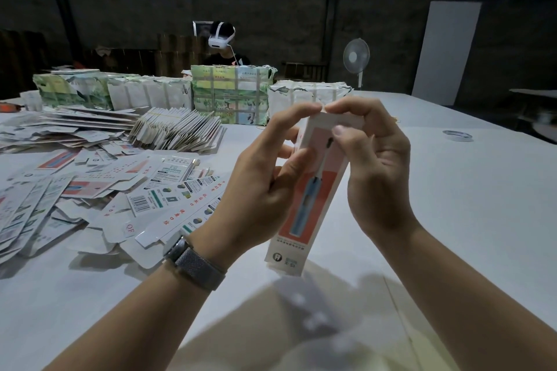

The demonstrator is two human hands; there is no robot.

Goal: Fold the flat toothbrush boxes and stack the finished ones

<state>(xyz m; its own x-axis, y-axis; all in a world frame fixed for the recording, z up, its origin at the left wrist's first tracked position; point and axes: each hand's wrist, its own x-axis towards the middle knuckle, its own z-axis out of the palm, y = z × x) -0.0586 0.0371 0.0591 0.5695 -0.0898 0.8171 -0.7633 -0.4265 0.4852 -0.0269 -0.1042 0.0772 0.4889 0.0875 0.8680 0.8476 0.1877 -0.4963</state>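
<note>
Cardboard toothbrush box (310, 190), held upright above the tabletop (452, 220) — left hand (265, 181) grips its side, right hand (373, 166) pinches the top flap (337, 120) — tucking that flap shut likely comes next.

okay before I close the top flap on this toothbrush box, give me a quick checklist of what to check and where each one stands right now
1. Toothbrush box opened into a tube, not flat: ok.
2. Left hand has a grip on the box's side: ok.
3. Right hand fingers at the top end, where the flap folds: ok.
4. Top flap tucked in: cannot tell, fingertips cover it.
5. Bottom end closed: cannot tell, the end face is not visible.
6. Bare table on the right for stacking: ok; loose flat boxes lie only on the left.
</note>
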